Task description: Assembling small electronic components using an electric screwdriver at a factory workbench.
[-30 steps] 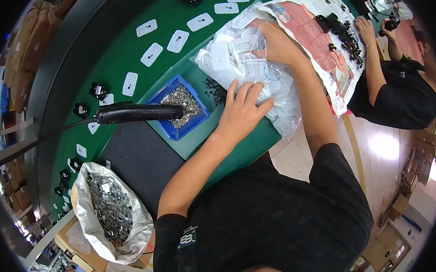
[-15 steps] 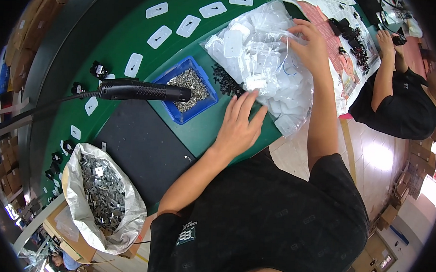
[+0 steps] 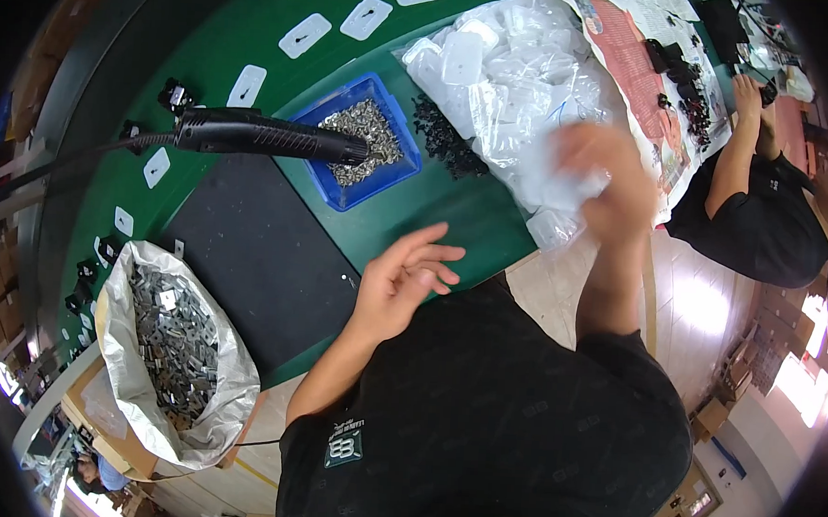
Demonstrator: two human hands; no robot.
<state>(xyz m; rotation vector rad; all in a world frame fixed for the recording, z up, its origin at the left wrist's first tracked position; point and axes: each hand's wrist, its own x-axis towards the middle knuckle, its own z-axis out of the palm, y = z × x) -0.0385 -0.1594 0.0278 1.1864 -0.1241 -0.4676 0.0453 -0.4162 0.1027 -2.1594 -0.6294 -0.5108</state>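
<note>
My left hand [image 3: 401, 284] is raised above the near edge of the green bench, fingers loosely apart and nothing in them. My right hand [image 3: 607, 180] is smeared by motion at the near right side of a clear plastic bag [image 3: 526, 86] full of white plastic plates. A blurred white plastic plate [image 3: 582, 185] shows between its fingers; whether it is one or more I cannot tell. Left of the bag lies a heap of small black parts [image 3: 448, 140]. Beside that, a blue tray [image 3: 340, 201] holds small metal screws, with a black corded electric screwdriver [image 3: 270, 139] hanging over it.
A black mat [image 3: 255, 250] lies at the left, beside a white sack [image 3: 235, 371] of metal pieces. White plates with black parts, such as one plate [image 3: 247, 86], line the green surface behind. Newspaper [image 3: 622, 45] with black parts lies at right, near another person [image 3: 763, 202].
My left hand has drawn back from the bag toward my body. My right hand has moved down from the bag's top to its near right side, now with a white plate in it.
</note>
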